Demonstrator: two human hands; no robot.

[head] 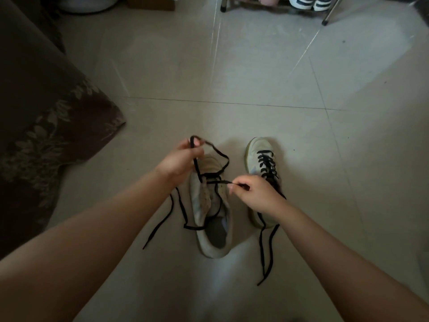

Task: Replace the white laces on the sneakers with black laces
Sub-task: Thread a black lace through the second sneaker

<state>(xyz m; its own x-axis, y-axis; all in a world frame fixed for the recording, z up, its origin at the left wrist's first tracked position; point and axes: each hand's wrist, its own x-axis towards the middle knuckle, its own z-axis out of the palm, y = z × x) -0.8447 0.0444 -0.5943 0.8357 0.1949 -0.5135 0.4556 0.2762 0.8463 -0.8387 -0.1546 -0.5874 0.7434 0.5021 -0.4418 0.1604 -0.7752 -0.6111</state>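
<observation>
Two worn white sneakers stand on the tiled floor. The left sneaker (pixel 210 219) has a black lace (pixel 218 156) threaded only through its front eyelets, with loose lengths looping over its tongue and trailing to the left. My left hand (pixel 183 159) grips one strand of this lace above the toe. My right hand (pixel 253 194) pinches the other strand just right of the tongue. The right sneaker (pixel 257 149) is laced in black up its front, its lace ends (pixel 267 249) lying on the floor; my right hand hides part of it.
A dark patterned fabric (pixel 53 126) covers furniture at the left. At the top stands a metal rack leg (pixel 329 12) with dark-and-white shoes (pixel 308 2) behind it, and a white round base (pixel 88 4) at top left.
</observation>
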